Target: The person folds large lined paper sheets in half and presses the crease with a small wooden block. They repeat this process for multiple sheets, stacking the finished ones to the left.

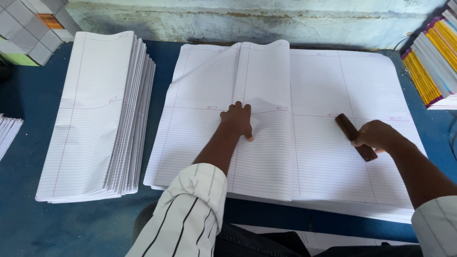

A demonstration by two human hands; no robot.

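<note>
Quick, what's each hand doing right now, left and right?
Left hand: holds nothing, pressing flat on the folded ruled sheet.
Right hand: closed around a brown wooden block.

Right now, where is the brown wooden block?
In the head view, the brown wooden block lies right of centre on the large ruled sheets, held in the grip of the right hand.

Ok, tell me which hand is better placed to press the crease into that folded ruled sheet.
Right, probably. The right hand already holds the brown wooden block, resting on the stack of ruled sheets. The left hand lies flat, pinning the folded sheet.
</note>
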